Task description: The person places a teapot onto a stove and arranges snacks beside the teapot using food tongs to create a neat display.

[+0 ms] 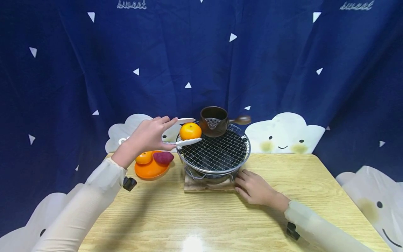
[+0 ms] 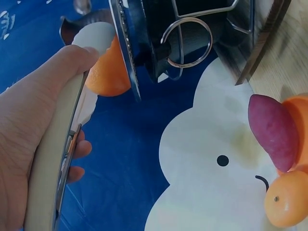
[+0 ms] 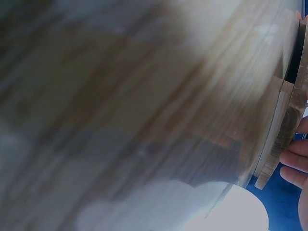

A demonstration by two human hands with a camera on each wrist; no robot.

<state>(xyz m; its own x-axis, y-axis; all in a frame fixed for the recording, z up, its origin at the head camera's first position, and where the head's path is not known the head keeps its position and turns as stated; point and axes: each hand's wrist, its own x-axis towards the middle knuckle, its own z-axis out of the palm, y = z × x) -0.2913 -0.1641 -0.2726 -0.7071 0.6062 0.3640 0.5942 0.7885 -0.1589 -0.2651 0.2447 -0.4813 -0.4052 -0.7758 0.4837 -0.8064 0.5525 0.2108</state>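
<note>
My left hand [image 1: 152, 133] grips a pair of tongs [image 2: 54, 159] with pale, scalloped tips. Between those tips is a mandarin orange [image 1: 190, 131], held at the left rim of a round wire grill [image 1: 217, 154]. In the left wrist view the orange [image 2: 108, 74] is partly hidden by a tip. The grill stands on a wooden board [image 1: 204, 188]. At the board's right end, my right hand [image 1: 255, 188] holds its edge with curled fingers. The right wrist view catches only some fingers [image 3: 294, 159] against the wood.
A dark brown side-handled pot [image 1: 214, 129] sits at the back of the grill, close to the held orange. Left of the grill, an orange plate [image 1: 151, 172] carries another mandarin [image 1: 144, 158] and a purple sweet potato [image 1: 163, 157]. A blue curtain [image 1: 201, 63] hangs behind the table.
</note>
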